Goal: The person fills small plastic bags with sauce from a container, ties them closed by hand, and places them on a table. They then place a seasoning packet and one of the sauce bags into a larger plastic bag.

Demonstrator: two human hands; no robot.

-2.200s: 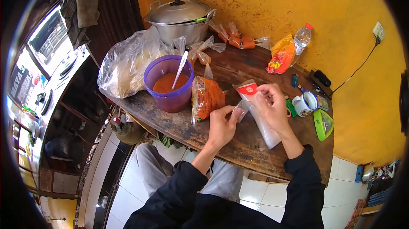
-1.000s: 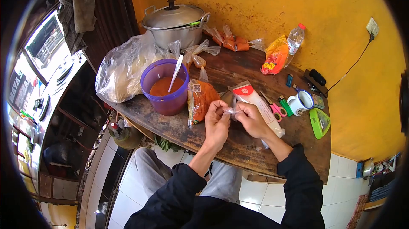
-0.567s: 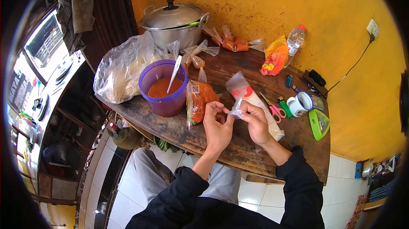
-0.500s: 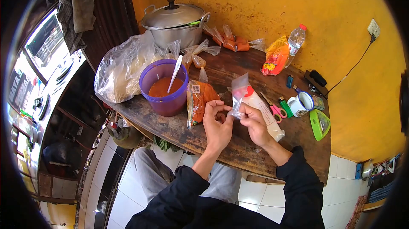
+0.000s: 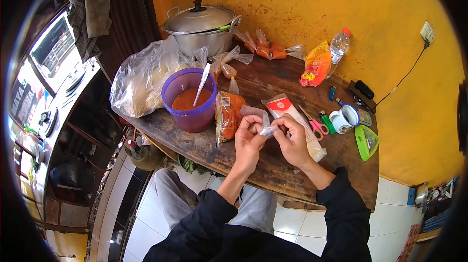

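Between my two hands is a small clear plastic bag (image 5: 266,126), pinched near its edge over the front of the wooden table. My left hand (image 5: 248,140) grips one side of it with curled fingers. On the other side, my right hand (image 5: 291,141) pinches it between thumb and forefinger. Under and beyond my right hand lies a white and red pack of plastic bags (image 5: 282,107). A packet with orange contents (image 5: 229,116) stands just left of my left hand. Farther left is a purple bucket (image 5: 195,121) of orange-red sauce with a white-handled spoon (image 5: 202,84) leaning in it.
At the back stand a lidded metal pot (image 5: 202,26) and tied bags of orange sauce (image 5: 271,50). A large clear bag (image 5: 139,84) sits left. Pink scissors (image 5: 319,128), a white mug (image 5: 344,119), a green container (image 5: 365,143) and a plastic bottle (image 5: 340,46) are rightward.
The plastic bag's upper part has tipped from upright down to the left, uncovering more of the white and red pack. My hands stay close together, fingers shifted on the bag.
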